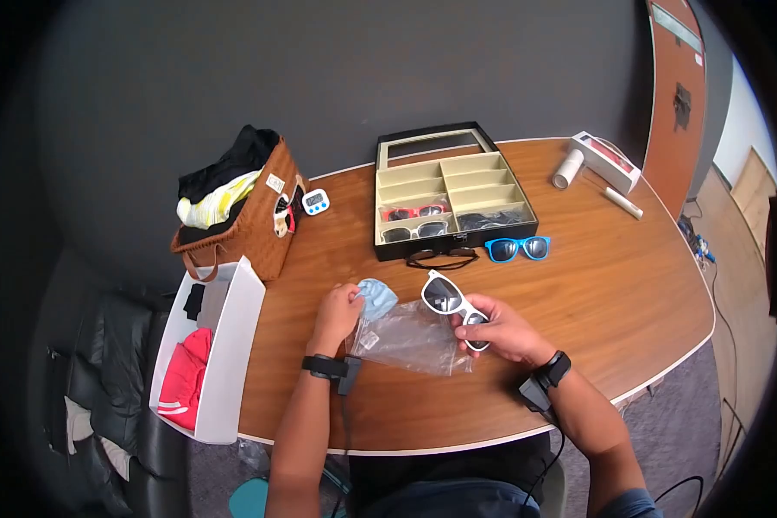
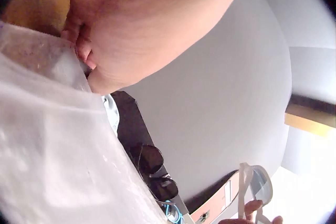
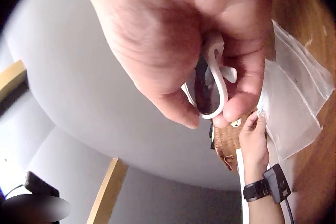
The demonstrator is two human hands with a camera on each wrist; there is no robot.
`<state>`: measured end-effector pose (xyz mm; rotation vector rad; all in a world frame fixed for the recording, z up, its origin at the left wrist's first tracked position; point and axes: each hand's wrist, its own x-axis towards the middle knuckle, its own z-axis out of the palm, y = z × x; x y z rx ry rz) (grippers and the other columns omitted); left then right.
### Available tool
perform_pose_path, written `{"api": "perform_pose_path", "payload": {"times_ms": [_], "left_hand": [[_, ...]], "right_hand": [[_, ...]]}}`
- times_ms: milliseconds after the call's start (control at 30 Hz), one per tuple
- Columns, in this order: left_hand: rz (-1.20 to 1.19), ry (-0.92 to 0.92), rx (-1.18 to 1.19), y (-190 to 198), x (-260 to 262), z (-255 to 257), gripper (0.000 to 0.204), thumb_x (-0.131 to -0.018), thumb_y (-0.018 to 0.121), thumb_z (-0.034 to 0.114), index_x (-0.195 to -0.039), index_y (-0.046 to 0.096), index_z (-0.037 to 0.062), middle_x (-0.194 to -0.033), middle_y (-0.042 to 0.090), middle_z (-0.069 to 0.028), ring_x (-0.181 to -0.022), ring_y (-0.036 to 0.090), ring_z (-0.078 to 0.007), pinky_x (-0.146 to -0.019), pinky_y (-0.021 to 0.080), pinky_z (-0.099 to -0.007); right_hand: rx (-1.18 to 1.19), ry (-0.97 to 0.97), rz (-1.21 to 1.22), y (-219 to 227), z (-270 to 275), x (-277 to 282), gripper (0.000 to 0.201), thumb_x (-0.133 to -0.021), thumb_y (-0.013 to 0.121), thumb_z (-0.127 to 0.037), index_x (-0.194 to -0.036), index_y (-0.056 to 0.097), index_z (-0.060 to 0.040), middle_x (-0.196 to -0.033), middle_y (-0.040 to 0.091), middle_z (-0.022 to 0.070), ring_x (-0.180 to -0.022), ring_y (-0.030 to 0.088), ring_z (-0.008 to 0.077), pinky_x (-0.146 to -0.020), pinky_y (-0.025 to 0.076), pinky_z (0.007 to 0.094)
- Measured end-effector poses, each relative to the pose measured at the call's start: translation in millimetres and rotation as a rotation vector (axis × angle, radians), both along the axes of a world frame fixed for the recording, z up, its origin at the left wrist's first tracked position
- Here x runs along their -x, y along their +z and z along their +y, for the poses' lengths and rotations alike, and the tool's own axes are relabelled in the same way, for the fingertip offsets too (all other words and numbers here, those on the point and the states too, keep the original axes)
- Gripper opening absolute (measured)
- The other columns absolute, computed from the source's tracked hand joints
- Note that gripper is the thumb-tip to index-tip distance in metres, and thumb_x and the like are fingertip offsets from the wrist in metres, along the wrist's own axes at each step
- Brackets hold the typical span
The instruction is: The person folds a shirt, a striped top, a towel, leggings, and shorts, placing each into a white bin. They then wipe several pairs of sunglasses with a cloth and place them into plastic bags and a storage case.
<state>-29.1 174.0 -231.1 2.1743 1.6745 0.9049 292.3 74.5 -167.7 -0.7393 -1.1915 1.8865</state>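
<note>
My right hand (image 1: pixel 508 332) grips a pair of white-framed sunglasses (image 1: pixel 443 295) by one lens end, thumb on the front. The other dark lens points up and to the left. In the right wrist view the white frame (image 3: pixel 219 95) shows between thumb and fingers. With its fingertips my left hand (image 1: pixel 337 312) pinches the edge of a light blue cloth (image 1: pixel 377 299). A clear plastic bag (image 1: pixel 414 341) lies on the table between the hands, its upper left part against the cloth. In the left wrist view this bag (image 2: pixel 52 145) fills the lower left.
Behind the hands lie dark-framed glasses (image 1: pixel 441 259) and blue sunglasses (image 1: pixel 518 249). An open compartment case (image 1: pixel 455 252) holds several pairs. At left are a brown basket (image 1: pixel 263 229) of clothes, a white bin (image 1: pixel 249 332) and a timer (image 1: pixel 316 202). A white box (image 1: pixel 609 160) stands far right.
</note>
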Motion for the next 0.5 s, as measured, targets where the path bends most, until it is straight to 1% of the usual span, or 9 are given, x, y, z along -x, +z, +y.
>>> {"api": "perform_pose_path", "payload": {"times_ms": [67,133,167,200,333,367,400,467,500], "left_hand": [[-0.045,0.065,-0.088,16.8,2.3,0.3,0.019,-0.084,0.067,0.012,-0.097,0.064,-0.0020,-0.084,0.062,-0.0148,-0.076,0.063,-0.0283,-0.070,0.050,-0.0366],[-0.275,0.189,-0.072,39.3,-0.8,-2.4,0.015,-0.087,0.064,0.008,-0.098,0.063,-0.0030,-0.081,0.061,-0.0109,-0.072,0.060,-0.0188,-0.064,0.049,-0.0318],[-0.390,0.158,-0.060,70.6,-18.2,-21.4,0.014,-0.089,0.063,0.007,-0.099,0.063,-0.0034,-0.082,0.060,-0.0080,-0.071,0.057,-0.0122,-0.062,0.047,-0.0278],[-0.384,0.159,-0.056,85.7,-31.4,-35.1,0.014,-0.089,0.063,0.007,-0.099,0.063,-0.0034,-0.082,0.060,-0.0080,-0.071,0.057,-0.0122,-0.062,0.047,-0.0278],[-0.202,-0.233,-0.131,122.2,-87.3,-83.1,0.017,-0.088,0.066,0.008,-0.102,0.062,-0.0027,-0.086,0.058,-0.0067,-0.070,0.058,-0.0158,-0.064,0.048,-0.0287],[-0.142,-0.307,-0.183,119.3,-100.7,-88.8,0.019,-0.087,0.065,0.008,-0.103,0.062,-0.0023,-0.088,0.058,-0.0097,-0.074,0.060,-0.0217,-0.065,0.048,-0.0318],[-0.081,-0.384,-0.236,115.0,-113.3,-94.2,0.020,-0.087,0.065,0.007,-0.104,0.061,-0.0018,-0.089,0.058,-0.0128,-0.078,0.061,-0.0275,-0.067,0.049,-0.0349],[-0.014,-0.491,-0.244,104.1,-133.5,-104.3,0.021,-0.085,0.063,0.007,-0.105,0.061,0.0000,-0.095,0.058,-0.0156,-0.086,0.059,-0.0342,-0.072,0.049,-0.0394],[0.083,-0.544,-0.261,98.8,-140.7,-108.9,0.021,-0.085,0.062,0.009,-0.105,0.061,0.0015,-0.095,0.058,-0.0137,-0.090,0.059,-0.0324,-0.076,0.049,-0.0403]], "right_hand": [[-0.005,-0.019,0.014,6.8,-2.9,0.4,0.019,-0.091,0.066,-0.011,-0.106,0.056,-0.0080,-0.089,0.060,0.0000,-0.073,0.062,0.0085,-0.053,0.047,0.0211],[0.001,-0.041,0.031,12.3,-6.4,0.2,0.021,-0.091,0.065,-0.010,-0.109,0.055,-0.0080,-0.093,0.060,0.0007,-0.075,0.063,0.0088,-0.052,0.047,0.0210],[0.004,-0.040,0.030,14.5,-7.0,0.6,0.023,-0.092,0.064,-0.011,-0.112,0.054,-0.0082,-0.097,0.059,0.0009,-0.076,0.064,0.0091,-0.053,0.048,0.0210],[0.007,-0.035,0.027,15.2,-7.3,1.6,0.025,-0.093,0.063,-0.011,-0.115,0.053,-0.0084,-0.100,0.059,0.0011,-0.076,0.064,0.0094,-0.053,0.048,0.0209],[0.017,-0.005,0.030,13.1,-11.1,8.9,0.033,-0.103,0.045,-0.034,-0.121,0.051,-0.0074,-0.105,0.060,0.0036,-0.072,0.064,0.0100,-0.047,0.048,0.0225],[-0.026,-0.071,-0.001,12.2,-14.8,13.8,0.043,-0.104,0.035,-0.044,-0.119,0.051,-0.0060,-0.097,0.063,0.0058,-0.065,0.062,0.0096,-0.045,0.047,0.0224],[-0.029,-0.075,-0.004,10.6,-14.3,11.5,0.043,-0.104,0.035,-0.044,-0.119,0.051,-0.0060,-0.097,0.063,0.0058,-0.065,0.062,0.0096,-0.045,0.047,0.0224],[-0.078,-0.055,-0.084,0.8,-11.7,6.8,0.047,-0.104,0.032,-0.046,-0.112,0.054,-0.0050,-0.082,0.063,0.0060,-0.059,0.060,0.0098,-0.046,0.047,0.0221],[-0.134,-0.104,-0.117,-7.9,-9.3,7.6,0.050,-0.104,0.029,-0.047,-0.103,0.055,-0.0050,-0.071,0.061,0.0055,-0.054,0.057,0.0105,-0.046,0.047,0.0224]]}}
